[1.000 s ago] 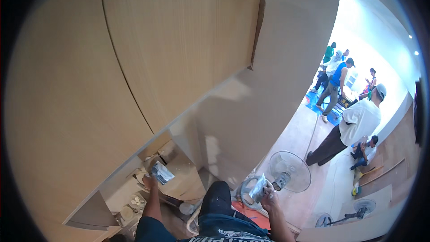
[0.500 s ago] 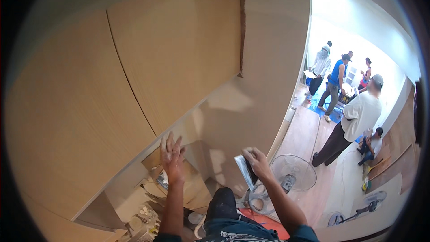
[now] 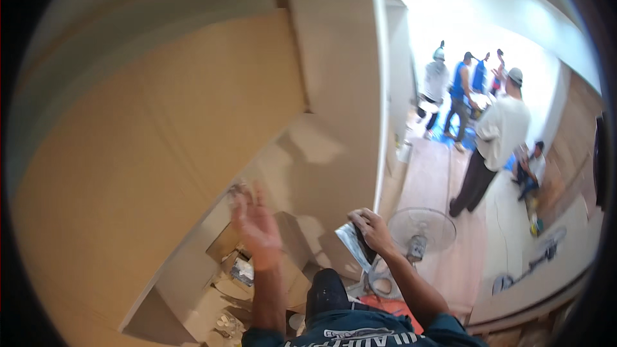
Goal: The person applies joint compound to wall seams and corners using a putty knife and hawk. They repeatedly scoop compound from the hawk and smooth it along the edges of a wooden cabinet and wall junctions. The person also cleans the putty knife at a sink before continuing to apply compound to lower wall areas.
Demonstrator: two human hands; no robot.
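My left hand [image 3: 257, 225] is raised just below the lower edge of the wood-coloured overhead cabinet [image 3: 160, 154]. Its dusty fingers are apart, somewhat blurred, with nothing in them. In my right hand [image 3: 373, 228] is a flat rectangular hand block [image 3: 357, 244] with a pale, shiny face and a dark back. My fingers wrap over its upper end, and it is tilted in the air, apart from the wall panel [image 3: 340, 90]. Whether the pale face is a sheet or metal I cannot tell.
A standing fan [image 3: 421, 234] is on the floor beyond my right forearm. Below my left hand lies a cluttered board [image 3: 283, 283]. A person in white [image 3: 501, 132] stands to the right, several others work farther back, and another sits by the right wall [image 3: 578, 148].
The view has swung right, so the cabinet, wall and people appear farther left. My left hand has turned and come away slightly from the cabinet edge. My right hand keeps hold of the block.
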